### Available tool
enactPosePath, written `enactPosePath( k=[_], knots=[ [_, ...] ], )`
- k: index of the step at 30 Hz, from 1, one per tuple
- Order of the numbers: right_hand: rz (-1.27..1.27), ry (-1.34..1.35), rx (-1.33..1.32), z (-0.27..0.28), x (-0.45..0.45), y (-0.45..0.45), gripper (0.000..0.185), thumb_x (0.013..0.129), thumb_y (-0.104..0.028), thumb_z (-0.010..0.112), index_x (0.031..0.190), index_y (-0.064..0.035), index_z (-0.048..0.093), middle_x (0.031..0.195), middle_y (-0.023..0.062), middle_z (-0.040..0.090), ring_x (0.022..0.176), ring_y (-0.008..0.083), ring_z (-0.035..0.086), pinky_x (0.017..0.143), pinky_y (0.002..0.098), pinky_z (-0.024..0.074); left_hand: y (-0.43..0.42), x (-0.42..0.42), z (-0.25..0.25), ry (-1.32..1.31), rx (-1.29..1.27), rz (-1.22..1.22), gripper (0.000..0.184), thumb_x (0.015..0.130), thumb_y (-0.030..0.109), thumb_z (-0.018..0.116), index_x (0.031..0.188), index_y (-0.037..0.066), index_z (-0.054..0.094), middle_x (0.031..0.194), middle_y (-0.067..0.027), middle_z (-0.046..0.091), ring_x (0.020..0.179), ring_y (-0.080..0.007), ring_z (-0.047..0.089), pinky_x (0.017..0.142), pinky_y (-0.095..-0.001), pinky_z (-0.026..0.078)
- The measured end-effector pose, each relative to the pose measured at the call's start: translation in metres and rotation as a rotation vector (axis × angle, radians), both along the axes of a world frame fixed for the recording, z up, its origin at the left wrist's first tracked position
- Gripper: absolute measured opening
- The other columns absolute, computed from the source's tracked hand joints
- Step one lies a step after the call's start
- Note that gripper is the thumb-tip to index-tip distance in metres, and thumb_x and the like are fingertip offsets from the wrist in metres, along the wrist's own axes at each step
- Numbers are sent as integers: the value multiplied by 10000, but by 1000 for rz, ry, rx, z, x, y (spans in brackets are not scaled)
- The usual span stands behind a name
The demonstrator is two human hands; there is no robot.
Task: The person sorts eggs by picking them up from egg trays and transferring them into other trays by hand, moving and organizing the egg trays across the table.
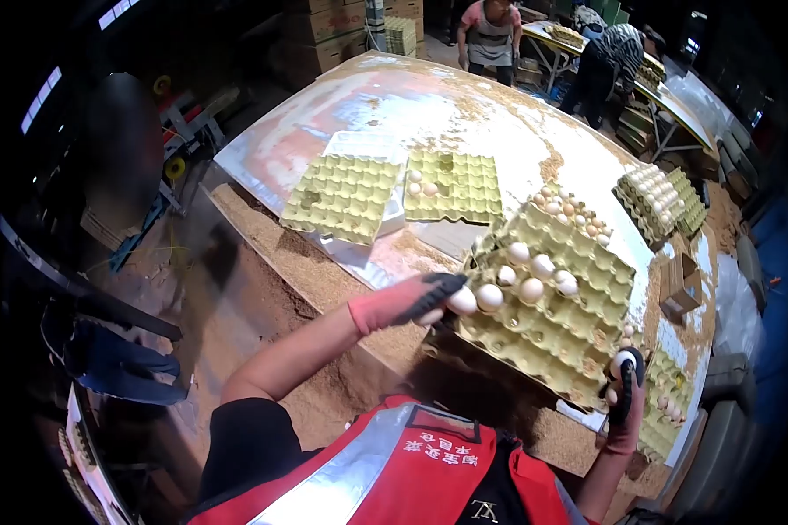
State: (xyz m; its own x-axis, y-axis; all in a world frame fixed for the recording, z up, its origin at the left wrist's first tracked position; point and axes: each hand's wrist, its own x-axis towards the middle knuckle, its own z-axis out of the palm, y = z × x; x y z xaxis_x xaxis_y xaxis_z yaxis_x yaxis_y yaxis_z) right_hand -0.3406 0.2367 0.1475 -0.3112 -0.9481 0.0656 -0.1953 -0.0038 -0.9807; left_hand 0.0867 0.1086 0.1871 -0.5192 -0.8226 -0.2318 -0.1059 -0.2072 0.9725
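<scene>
My left hand (416, 300), in a pink glove with dark fingertips, is closed around an egg (461, 301) at the left edge of a yellow-green egg tray (552, 337). Another egg shows under its fingers. Several eggs (531, 290) sit in the upper left cups of that tray, which lies tilted on a stack. At the tray's right corner, my right hand (623, 394), gloved alike, has its fingers wrapped round an egg (622, 363). Just beyond the tray lies a group of loose eggs (573, 213).
Two more trays (341, 198), (452, 186) lie on the white table (324, 105) over a white crate. To the right are stacked full trays (652, 199), a cardboard box (679, 285) and another tray with eggs (661, 407). People (492, 39) stand at the back.
</scene>
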Motion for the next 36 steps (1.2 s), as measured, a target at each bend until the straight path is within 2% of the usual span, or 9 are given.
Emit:
enactPosePath(
  k=[4,6,12,17,18,28,32,34,36],
  knots=[
    [-55,-172,121,49,27,10,418,945,-318,559,1277,-64,548,1065,41,585,879,127,551,741,256,454,4,3,10,46,24,-22,491,935,538,574,1099,77,602,673,38,503,555,-24,417,481,-183,298],
    [-70,70,-90,26,9,1,394,950,-310,555,1264,-71,557,1053,38,583,865,130,542,710,260,459,10,13,19,78,162,-62,489,924,528,598,1120,79,594,685,31,506,571,-27,441,492,-188,335],
    [62,-2,-116,72,65,-83,380,899,-223,644,1228,-59,548,1071,44,588,924,130,564,786,262,480,10,61,21,94,-119,255,458,969,418,572,1225,39,567,1012,-97,661,825,-146,651,707,-274,529],
    [356,-144,-22,84,190,-183,297,930,-135,595,1214,-62,545,1034,41,605,863,123,595,797,254,501,-4,170,10,196,-79,523,379,1001,346,538,1187,17,557,992,-80,647,817,-136,634,752,-276,536],
    [406,-132,-5,81,220,-198,299,940,-143,593,1224,-63,541,1032,49,608,860,128,598,799,254,505,-9,201,5,25,-227,462,330,1026,313,486,1159,23,569,950,-65,638,808,-126,621,732,-265,518],
    [549,-279,41,-104,466,-377,453,922,-319,651,1205,18,543,1060,92,628,975,145,588,858,272,477,-110,435,-101,32,-143,741,439,997,456,493,1119,45,590,892,-44,628,757,-132,600,665,-282,528],
    [233,-198,194,-97,486,-359,412,916,-317,654,1128,23,555,798,49,633,598,128,553,521,296,461,-146,476,-190,116,163,692,434,981,464,531,1066,45,601,928,-55,645,795,-133,621,669,-278,535],
    [104,-443,78,-114,470,-352,384,910,-317,663,1099,6,577,768,24,616,576,97,533,501,276,451,-146,480,-207,85,-60,665,354,991,359,512,1177,63,570,1034,-38,625,932,-148,595,813,-301,499],
    [274,-621,221,-49,436,-290,365,924,-334,634,1162,-60,594,897,25,626,712,92,571,574,249,472,-136,475,-196,-100,-428,552,368,997,277,444,1279,53,521,1143,-42,582,1060,-182,552,937,-343,453]
  ],
)
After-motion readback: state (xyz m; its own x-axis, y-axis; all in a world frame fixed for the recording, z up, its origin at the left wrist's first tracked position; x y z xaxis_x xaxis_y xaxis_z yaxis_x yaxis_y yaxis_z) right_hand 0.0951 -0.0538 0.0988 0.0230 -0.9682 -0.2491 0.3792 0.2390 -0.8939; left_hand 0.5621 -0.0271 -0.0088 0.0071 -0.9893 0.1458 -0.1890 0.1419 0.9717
